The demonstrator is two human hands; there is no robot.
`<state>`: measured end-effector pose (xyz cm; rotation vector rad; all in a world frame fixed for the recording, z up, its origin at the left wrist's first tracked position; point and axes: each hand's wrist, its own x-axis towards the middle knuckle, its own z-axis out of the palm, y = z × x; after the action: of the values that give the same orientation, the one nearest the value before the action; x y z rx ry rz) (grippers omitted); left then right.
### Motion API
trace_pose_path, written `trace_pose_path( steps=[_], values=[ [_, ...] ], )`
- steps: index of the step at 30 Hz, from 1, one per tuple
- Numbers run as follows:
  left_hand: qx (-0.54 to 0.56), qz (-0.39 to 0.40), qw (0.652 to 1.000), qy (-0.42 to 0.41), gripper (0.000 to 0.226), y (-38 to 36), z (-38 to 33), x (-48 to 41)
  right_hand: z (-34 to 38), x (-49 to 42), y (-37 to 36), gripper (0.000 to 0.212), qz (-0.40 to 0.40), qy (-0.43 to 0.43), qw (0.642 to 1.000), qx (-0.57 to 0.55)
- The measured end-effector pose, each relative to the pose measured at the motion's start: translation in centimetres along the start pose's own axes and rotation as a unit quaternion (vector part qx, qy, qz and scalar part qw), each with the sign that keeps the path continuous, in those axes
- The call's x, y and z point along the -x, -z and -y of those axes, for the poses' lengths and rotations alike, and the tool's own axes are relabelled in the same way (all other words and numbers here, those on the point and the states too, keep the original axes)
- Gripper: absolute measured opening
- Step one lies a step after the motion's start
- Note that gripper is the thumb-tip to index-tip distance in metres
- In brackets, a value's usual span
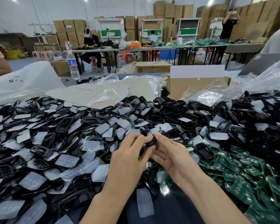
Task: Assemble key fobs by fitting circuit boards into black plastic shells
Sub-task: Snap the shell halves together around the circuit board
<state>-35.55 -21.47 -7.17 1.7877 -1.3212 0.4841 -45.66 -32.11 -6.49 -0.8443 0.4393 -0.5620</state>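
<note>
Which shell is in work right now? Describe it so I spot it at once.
A heap of black shells and clear pads fills the foreground, with green circuit boards at its right. At the front middle the left hand and right hand meet. The black shell pinched between them is the only one held, not lying loose.

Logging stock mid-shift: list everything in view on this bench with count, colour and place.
black shells: too many to count, black, heaped left and centre
button pads: many, translucent white, mixed through that heap
circuit boards: many, green, piled at right
plastic bags: several, clear, behind the heap
cardboard box: one, brown, back right
water bottle: one, clear, blue label, back left
held shell: one, black, between both hands
left hand: one, pinches held shell
right hand: one, pinches held shell
</note>
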Motion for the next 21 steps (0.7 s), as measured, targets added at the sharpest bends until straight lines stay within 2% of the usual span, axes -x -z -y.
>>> trace_pose_path(
  steps=[3, 8, 13, 21],
  values=[
    [0.016, -0.007, 1.000, -0.004, 0.023, -0.13, 0.10, 0.00, 0.02, 0.00, -0.12, 0.052, -0.002, -0.004, 1.000, -0.009],
    [0.054, -0.011, 0.998, 0.012, 0.023, -0.24, 0.17, 0.08, 0.04, -0.17, -0.21, 0.041, -0.010, -0.007, 1.000, -0.017],
    [0.071, -0.009, 0.997, 0.024, 0.023, -0.21, 0.22, 0.14, -0.13, -0.20, -0.10, 0.058, -0.004, -0.006, 1.000, -0.018],
    [0.099, -0.003, 0.994, 0.040, 0.024, -0.21, 0.38, 0.12, -0.04, -0.01, -0.26, 0.061, 0.002, -0.005, 1.000, -0.022]
  ],
)
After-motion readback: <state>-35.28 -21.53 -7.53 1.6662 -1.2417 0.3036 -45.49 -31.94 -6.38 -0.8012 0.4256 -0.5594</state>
